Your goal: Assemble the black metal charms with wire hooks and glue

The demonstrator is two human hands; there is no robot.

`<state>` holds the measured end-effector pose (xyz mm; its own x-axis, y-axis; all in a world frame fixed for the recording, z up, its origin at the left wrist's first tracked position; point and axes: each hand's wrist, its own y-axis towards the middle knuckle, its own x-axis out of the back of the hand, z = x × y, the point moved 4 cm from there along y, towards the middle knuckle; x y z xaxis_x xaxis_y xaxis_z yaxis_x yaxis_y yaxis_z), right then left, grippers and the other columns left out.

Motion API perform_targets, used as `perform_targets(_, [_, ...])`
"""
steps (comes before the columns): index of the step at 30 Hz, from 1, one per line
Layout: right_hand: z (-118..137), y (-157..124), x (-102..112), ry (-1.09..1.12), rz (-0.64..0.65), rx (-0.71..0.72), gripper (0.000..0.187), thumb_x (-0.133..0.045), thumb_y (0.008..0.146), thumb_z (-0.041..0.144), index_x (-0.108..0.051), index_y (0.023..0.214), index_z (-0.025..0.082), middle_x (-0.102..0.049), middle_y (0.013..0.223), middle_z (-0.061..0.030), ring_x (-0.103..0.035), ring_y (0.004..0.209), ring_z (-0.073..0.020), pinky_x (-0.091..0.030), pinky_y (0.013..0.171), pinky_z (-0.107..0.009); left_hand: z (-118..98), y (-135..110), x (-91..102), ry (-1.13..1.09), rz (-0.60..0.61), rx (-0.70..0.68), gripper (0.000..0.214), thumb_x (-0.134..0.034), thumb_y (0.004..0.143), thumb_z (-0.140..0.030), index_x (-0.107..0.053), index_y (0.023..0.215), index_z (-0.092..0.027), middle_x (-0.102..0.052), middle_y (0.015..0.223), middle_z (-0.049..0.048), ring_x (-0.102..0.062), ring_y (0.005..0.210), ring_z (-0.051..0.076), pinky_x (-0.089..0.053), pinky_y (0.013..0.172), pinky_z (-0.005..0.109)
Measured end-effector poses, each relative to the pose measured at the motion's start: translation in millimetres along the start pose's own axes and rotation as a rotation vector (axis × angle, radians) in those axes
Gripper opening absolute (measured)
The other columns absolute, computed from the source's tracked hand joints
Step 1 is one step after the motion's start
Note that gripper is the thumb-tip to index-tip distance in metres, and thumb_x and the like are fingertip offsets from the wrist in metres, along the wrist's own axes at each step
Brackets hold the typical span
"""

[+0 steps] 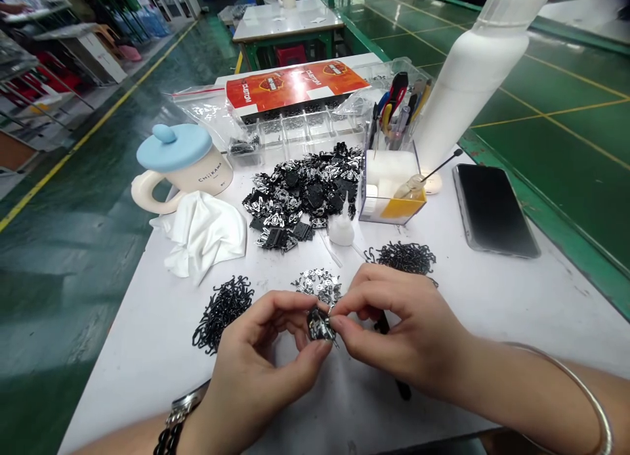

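Between thumb and fingers, my left hand [275,343] grips a small black-and-silver part [319,325] over the near middle of the table. The fingertips of my right hand [394,317] are pinched at its right edge; whether they hold a separate tiny piece I cannot make out. Just beyond my fingers lies a scatter of small silver metal pieces [317,281]. Small black hooked pieces form one pile [224,314] beside my left hand and another pile [406,257] behind my right hand. A black tool [403,389] lies partly hidden under my right hand.
A heap of black-and-silver parts [305,192] covers the table's middle. Around it stand a lidded mug [197,159], a white cloth [204,235], a small dropper bottle [341,226], a clear tool holder [394,205] and a tall white bottle [467,81]. A phone [495,209] lies right.
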<state>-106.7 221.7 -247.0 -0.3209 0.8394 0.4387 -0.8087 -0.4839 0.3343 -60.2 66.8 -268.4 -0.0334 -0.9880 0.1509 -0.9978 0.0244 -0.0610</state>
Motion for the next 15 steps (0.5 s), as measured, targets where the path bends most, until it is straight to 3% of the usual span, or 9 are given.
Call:
perform_targets(10, [0.1, -0.8, 0.7, 0.04, -0.011, -0.054, 0.007, -0.061, 0.076, 0.011, -0.065, 0.072, 0.013, -0.053, 0.063, 0.0015, -0.048, 0.058, -0.0046, -0.038, 0.054, -0.016, -3.0, -1.1, 1.9, 0.089, -0.036, -0.056, 0.037, -0.069, 0.07, -0.007, -0.061, 0.097, -0.031, -0.068, 0.085, -0.0064, -0.062, 0.07, 0.007, -0.051, 0.066, 0.012])
perform_targets(15, [6.6, 0.5, 6.4, -0.003, -0.035, 0.045, 0.009, -0.06, 0.075, 0.009, -0.065, 0.068, 0.01, -0.052, 0.058, 0.0009, -0.047, 0.059, -0.0052, -0.037, 0.053, -0.016, -3.6, -3.3, 3.1, 0.093, -0.05, -0.056, 0.035, -0.07, 0.071, -0.008, -0.061, 0.097, -0.029, -0.068, 0.09, -0.0047, -0.063, 0.076, 0.009, -0.052, 0.068, 0.013])
